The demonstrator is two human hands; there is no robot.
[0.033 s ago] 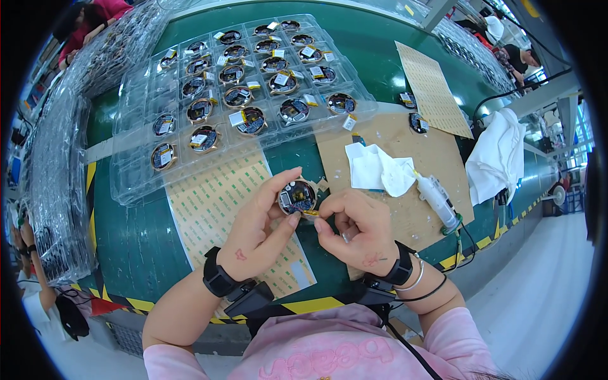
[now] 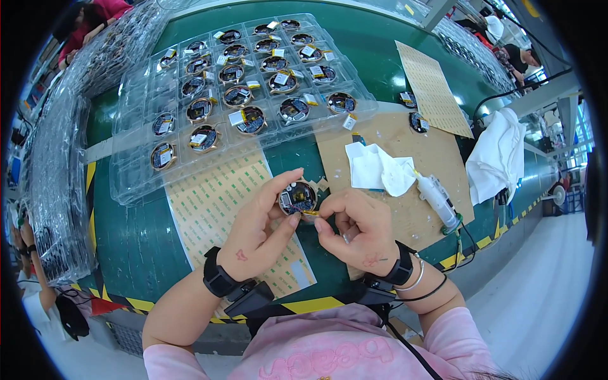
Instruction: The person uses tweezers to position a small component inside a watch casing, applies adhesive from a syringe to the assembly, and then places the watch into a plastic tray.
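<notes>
My left hand (image 2: 253,231) grips a round smartwatch body (image 2: 296,197) by its rim, between thumb and fingers. The body is tilted with its open side up, showing a dark circuit board and a gold-coloured rim. At its lower right edge, my right hand (image 2: 356,225) pinches a small battery (image 2: 310,213) with a yellow end between thumb and forefinger. Most of that battery is hidden by the fingertips. Beyond my hands, a clear plastic tray (image 2: 136,180) holds several similar open watch bodies, many with small silver-white batteries on wires.
A sheet of printed adhesive pieces (image 2: 212,209) lies under my left forearm. To the right, a brown board (image 2: 335,149) carries a white cloth (image 2: 379,170) and a dispensing syringe (image 2: 437,199). Two more watch bodies (image 2: 418,122) lie near another adhesive sheet (image 2: 434,85). Stacked clear trays (image 2: 57,171) stand left.
</notes>
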